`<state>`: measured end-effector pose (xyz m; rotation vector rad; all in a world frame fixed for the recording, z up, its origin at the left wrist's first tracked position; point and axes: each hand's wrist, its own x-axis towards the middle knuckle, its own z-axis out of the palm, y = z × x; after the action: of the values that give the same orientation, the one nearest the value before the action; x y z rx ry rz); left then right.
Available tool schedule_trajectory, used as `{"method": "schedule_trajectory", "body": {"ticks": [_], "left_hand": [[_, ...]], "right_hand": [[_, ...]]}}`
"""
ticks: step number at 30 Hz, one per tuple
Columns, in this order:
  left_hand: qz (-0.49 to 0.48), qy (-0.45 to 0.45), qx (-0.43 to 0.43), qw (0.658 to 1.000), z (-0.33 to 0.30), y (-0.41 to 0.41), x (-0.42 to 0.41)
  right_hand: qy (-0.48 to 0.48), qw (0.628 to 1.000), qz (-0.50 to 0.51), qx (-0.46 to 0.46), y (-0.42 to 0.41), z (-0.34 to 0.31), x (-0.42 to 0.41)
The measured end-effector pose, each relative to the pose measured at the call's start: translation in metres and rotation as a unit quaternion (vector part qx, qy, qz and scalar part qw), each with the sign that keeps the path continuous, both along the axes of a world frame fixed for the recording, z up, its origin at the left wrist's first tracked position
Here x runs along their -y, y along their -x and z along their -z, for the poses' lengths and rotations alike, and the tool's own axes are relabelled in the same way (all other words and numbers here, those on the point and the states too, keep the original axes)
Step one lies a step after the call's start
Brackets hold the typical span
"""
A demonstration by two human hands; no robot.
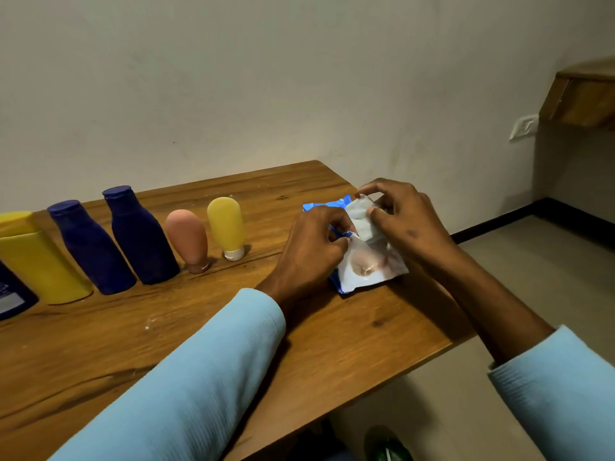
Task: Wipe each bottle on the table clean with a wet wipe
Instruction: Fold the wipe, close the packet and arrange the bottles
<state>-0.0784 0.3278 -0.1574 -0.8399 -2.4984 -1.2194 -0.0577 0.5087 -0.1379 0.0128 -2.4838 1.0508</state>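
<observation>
Left hand (pixel 312 247): fingers curled, pinning the wet-wipe pack (pixel 366 261) down at its opening.
Right hand (pixel 399 221): thumb and fingertips clamped on a white wet wipe (pixel 361 217), lifted just above the pack.
Pack: lay flat near the wooden table (pixel 199 327) right edge.
Bottles: lined up at left, well apart from the hands: yellow squeeze bottle (pixel 227 226), pink squeeze bottle (pixel 188 239), two dark blue bottles (pixel 141 236), big yellow bottle (pixel 36 257).
</observation>
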Motion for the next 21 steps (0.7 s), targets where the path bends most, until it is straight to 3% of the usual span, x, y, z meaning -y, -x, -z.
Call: {"method": "schedule_trajectory", "body": {"ticks": [11,21], "left_hand": [[-0.014,-0.041,-0.007,0.999,0.001,-0.006,0.001],[-0.013,-0.042,0.018,0.999,0.004,-0.006,0.000]], "right_hand": [[-0.079,0.994,-0.016,0.080,0.002,0.009,0.014],[-0.143,0.988,0.015,0.061,-0.003,0.000,0.022]]}}
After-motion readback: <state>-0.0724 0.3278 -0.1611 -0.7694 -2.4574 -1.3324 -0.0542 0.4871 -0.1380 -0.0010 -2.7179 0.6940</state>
